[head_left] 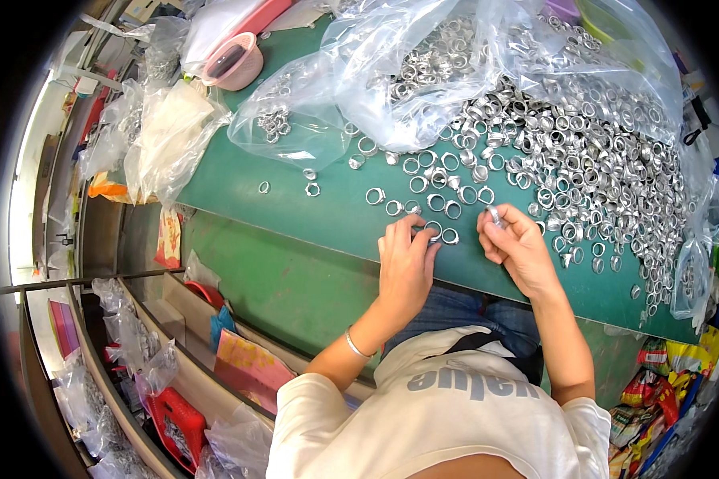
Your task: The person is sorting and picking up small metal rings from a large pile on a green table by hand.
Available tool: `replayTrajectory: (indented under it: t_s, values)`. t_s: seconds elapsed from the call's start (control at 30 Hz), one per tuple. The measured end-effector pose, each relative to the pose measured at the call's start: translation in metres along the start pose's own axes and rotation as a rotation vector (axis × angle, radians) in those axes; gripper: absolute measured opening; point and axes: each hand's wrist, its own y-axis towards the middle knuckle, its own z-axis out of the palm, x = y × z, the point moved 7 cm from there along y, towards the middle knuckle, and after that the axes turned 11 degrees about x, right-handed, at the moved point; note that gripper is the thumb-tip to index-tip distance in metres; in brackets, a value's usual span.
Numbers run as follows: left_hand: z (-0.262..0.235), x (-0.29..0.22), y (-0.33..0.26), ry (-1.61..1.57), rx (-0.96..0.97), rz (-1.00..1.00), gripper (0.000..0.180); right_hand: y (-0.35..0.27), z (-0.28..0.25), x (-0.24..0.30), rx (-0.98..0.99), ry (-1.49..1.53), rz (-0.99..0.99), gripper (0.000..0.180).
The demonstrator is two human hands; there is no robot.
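My right hand (515, 246) is raised over the table's near edge, with a silver-coloured metal ring (495, 215) pinched between thumb and fingertips. To its left, my left hand (406, 263) is low at the table edge, its thumb and fingers curled about another metal ring (432, 228). One more loose ring (450, 236) lies just right of those fingertips. Several scattered rings (418, 184) lie beyond both hands. They lead to a large heap of similar rings (591, 152) on the right side of the green tabletop (295, 209).
Clear plastic bags (367, 72) spread across the far side, some with rings inside. A pink basket (240, 64) holding a dark object stands at the far left. Below left are wooden compartments (192, 351) with bags and a red container (176, 427). Colourful packets (655, 383) sit at lower right.
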Motion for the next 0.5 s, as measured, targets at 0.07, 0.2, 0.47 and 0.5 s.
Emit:
replayTrajectory:
  t_s: [0.07,0.2,0.47,0.5]
  values:
    - [-0.001,0.000,0.000,-0.009,-0.006,0.016,0.027,0.001,0.010,0.012,-0.081,-0.685,-0.055,0.016]
    - [-0.002,0.000,-0.001,-0.046,-0.021,0.033,0.025,0.007,0.039,0.007,-0.078,-1.359,-0.275,0.016]
    - [-0.017,-0.002,0.021,0.037,-0.075,0.038,0.040,-0.006,-0.004,0.006,-0.213,-0.116,0.008,0.009]
    - [-0.015,-0.001,0.027,0.067,-0.068,0.036,0.040,-0.006,-0.003,0.009,-0.224,0.003,-0.012,0.011]
